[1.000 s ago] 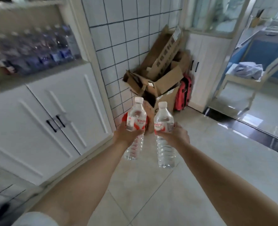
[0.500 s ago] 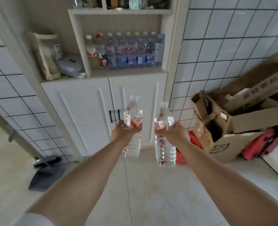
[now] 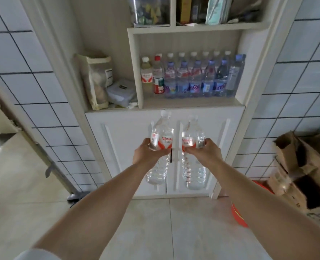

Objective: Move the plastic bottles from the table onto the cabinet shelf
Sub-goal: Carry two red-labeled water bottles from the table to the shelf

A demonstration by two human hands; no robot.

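My left hand (image 3: 148, 153) grips a clear water bottle (image 3: 161, 136) with a red-and-white label, held upright. My right hand (image 3: 204, 153) grips a second bottle of the same kind (image 3: 193, 136), also upright. Both bottles hang side by side in front of the white cabinet doors, just below the cabinet shelf (image 3: 189, 105). On that shelf stands a row of several plastic bottles (image 3: 193, 77), most with blue and pink labels. The strip of shelf in front of the row is bare.
Left of the shelf's divider lie a cloth bag (image 3: 97, 81) and a plastic box (image 3: 121, 92). Cardboard boxes (image 3: 303, 169) and a red basin (image 3: 238, 212) sit on the floor to the right. Tiled walls flank the cabinet.
The view has swung left and closer, so the cabinet is now straight ahead. Both hands still hold their bottles upright, now in front of the cabinet doors.
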